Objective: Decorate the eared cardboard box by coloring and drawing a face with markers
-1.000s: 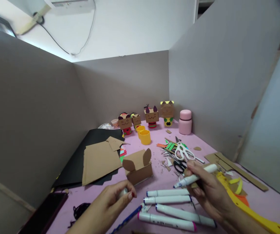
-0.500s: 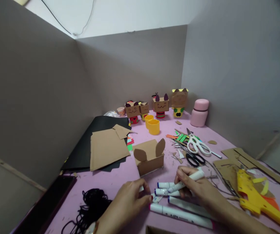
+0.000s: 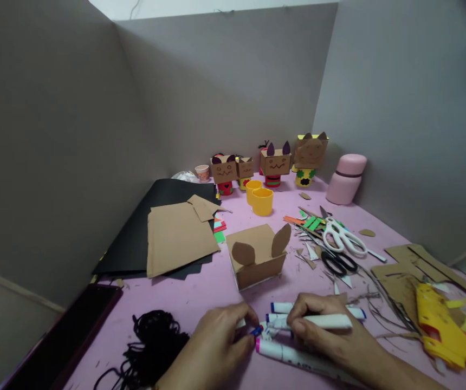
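Observation:
My right hand [image 3: 322,330] is closed round a white marker [image 3: 334,322], which lies almost level in its fingers. My left hand [image 3: 225,338] is closed in a pinch; a bit of white shows between its fingers, and a small blue and red piece is at the fingertips, too small to name. Under and beside my right hand lie several white markers, one with a pink end [image 3: 277,351] and others with blue ends [image 3: 279,307]. Beyond both hands stands an open cardboard box [image 3: 261,273] with two ear-shaped pieces on its front edge.
Black yarn [image 3: 157,338] and a dark phone-like slab [image 3: 78,330] lie left. Cardboard sheets [image 3: 180,238] rest on black paper [image 3: 135,238]. Scissors [image 3: 342,238], paper scraps and a yellow glue gun [image 3: 444,330] lie right. Box-headed figures [image 3: 276,162], yellow rings [image 3: 262,202] and a pink flask [image 3: 345,179] stand behind.
The view has tipped downward. The marker in my right hand has swung from a slant to nearly level. A blue and red piece now shows at my left fingertips.

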`<control>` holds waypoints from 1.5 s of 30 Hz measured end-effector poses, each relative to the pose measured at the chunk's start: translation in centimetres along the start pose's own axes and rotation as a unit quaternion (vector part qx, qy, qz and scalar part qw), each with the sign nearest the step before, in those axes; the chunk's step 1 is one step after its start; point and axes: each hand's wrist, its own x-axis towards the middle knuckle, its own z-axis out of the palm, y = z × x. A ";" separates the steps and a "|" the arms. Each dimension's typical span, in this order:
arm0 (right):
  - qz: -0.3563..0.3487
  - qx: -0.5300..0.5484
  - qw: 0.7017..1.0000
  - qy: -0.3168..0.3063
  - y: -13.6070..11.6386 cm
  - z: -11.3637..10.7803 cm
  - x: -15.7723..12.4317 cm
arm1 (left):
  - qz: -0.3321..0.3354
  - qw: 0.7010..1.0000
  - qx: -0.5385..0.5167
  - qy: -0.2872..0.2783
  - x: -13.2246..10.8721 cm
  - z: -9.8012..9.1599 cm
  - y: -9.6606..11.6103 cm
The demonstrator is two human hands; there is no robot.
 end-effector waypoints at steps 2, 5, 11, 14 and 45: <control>-0.004 0.004 1.000 -0.008 0.0 0.0 -0.1 | 0.010 1.000 0.010 -0.003 0.0 0.2 0.0; -0.007 -0.009 0.999 -0.036 -0.1 -0.1 -0.3 | 0.010 1.000 0.015 -0.003 0.0 0.1 -0.1; -0.122 -0.089 0.984 -0.093 -0.8 -0.6 -0.2 | 0.005 1.000 0.014 0.019 0.2 0.3 -0.3; -0.182 -0.178 0.959 -0.127 -1.3 -0.5 0.3 | -0.002 1.000 0.016 0.021 0.4 0.4 -0.2; -0.155 -0.301 0.940 -0.052 -0.7 0.3 0.1 | -0.082 0.992 0.062 0.073 0.9 1.5 0.7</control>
